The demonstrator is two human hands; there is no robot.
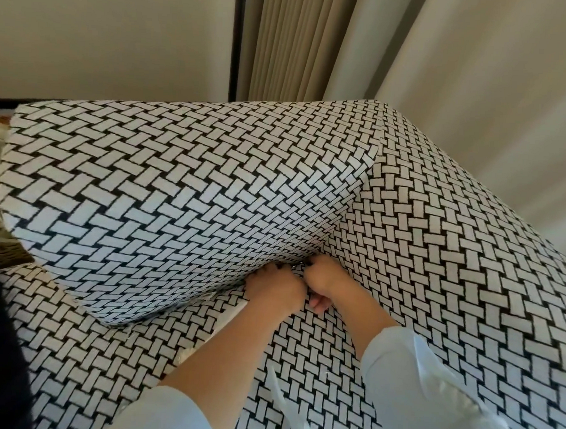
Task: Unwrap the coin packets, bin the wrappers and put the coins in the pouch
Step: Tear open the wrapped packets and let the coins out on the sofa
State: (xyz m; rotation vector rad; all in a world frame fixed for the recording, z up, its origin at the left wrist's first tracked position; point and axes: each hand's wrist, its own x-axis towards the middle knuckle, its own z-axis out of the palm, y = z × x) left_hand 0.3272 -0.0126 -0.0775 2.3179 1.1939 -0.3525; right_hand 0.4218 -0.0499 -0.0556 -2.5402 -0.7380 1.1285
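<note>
Two hands are working the crease where the back cushion [178, 192] meets the seat [332, 364]. Left hand [276, 287]: fingertips pushed into the crease and hidden, can't tell if they grasp anything. Right hand [325, 282]: fingers curled toward the palm, knuckles touching the left hand, and what the curl holds isn't visible. The cushion sits just beyond the fingertips, the seat under them.

No coin packets, pouch or bin in view. Any packet would be past the fingertips inside the crease, unseen. A thin white edge [232, 315] lies just behind the left wrist, nature unclear.

Risks, as a judgement:
- Digging fingers shove a packet deeper into the gap.
- Unwrapping here lets loose coins slip between the cushions.
- The busy woven print hides anything small that drops.
</note>
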